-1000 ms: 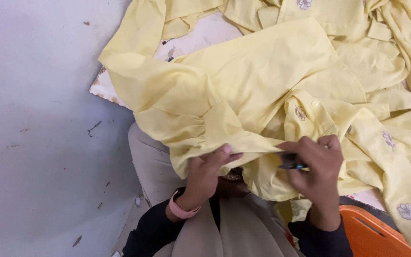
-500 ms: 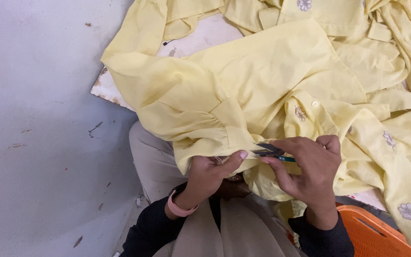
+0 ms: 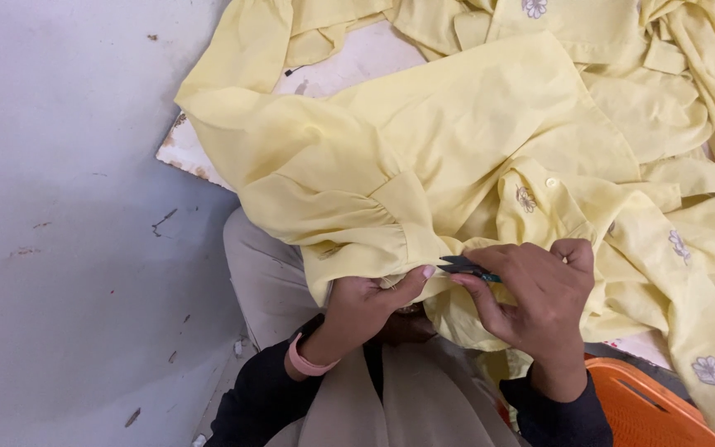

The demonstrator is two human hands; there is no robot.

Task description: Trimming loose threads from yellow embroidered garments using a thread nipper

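A pale yellow shirt (image 3: 457, 141) with small embroidered flowers lies spread over a white board and drapes onto my lap. My left hand (image 3: 367, 305), with a pink band at the wrist, pinches the edge of a gathered sleeve cuff (image 3: 399, 228). My right hand (image 3: 535, 300) grips small dark thread snips (image 3: 465, 266), their tips pointing left at the cuff edge right by my left thumb. Both forearms are in dark sleeves.
More yellow garments (image 3: 705, 91) are heaped at the upper right. A chipped white board (image 3: 357, 62) lies under the cloth. An orange plastic crate (image 3: 651, 410) sits at the lower right. Grey concrete floor (image 3: 68, 207) fills the left. My beige trousers (image 3: 262, 273) show below the cloth.
The snips came out of my right fist and now point left to the cuff edge. My left hand shifted its pinch along the cuff towards the blades.
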